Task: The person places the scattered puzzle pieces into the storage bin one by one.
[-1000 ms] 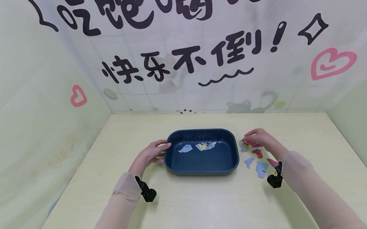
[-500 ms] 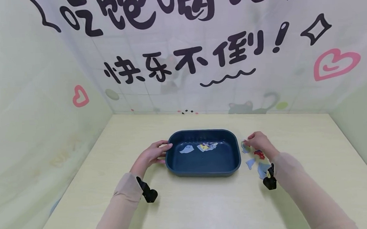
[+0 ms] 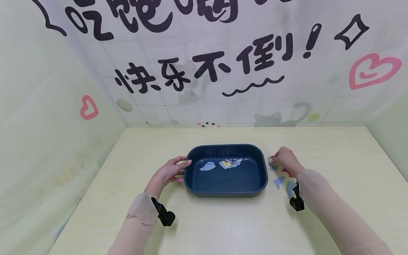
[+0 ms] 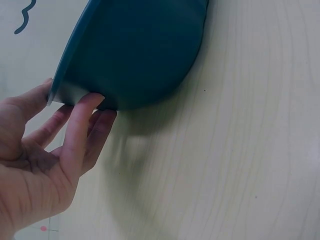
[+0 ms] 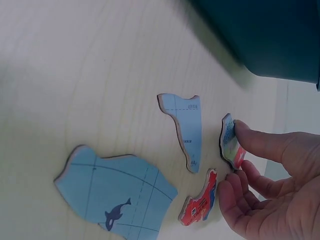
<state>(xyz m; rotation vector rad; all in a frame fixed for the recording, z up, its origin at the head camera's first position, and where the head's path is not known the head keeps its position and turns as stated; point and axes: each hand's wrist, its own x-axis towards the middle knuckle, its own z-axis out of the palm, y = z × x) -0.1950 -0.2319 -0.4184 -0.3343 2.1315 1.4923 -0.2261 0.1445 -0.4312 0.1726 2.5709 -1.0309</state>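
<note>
My left hand (image 3: 169,171) holds the left end of a dark teal plastic basin (image 3: 224,184). Its thumb lies at the rim, and the other fingers press the outer wall in the left wrist view. To the right of the basin, my right hand (image 3: 289,161) pinches a map puzzle piece (image 5: 229,142), blue, green and red, between thumb and fingers. Close by on the table lie a narrow pale-blue piece (image 5: 186,127), a red and blue piece (image 5: 201,202) and a large blue piece (image 5: 120,192) with a whale drawing.
Inside the basin are a pale-blue piece (image 3: 207,166) and a yellow-and-blue patch of pieces (image 3: 230,163). The light wood-grain table (image 3: 216,231) ends at a printed back curtain (image 3: 196,108), with cloth walls on both sides.
My right hand has moved slightly left and down, and its fingers have closed on the puzzle piece beside the basin. The left hand stays on the basin.
</note>
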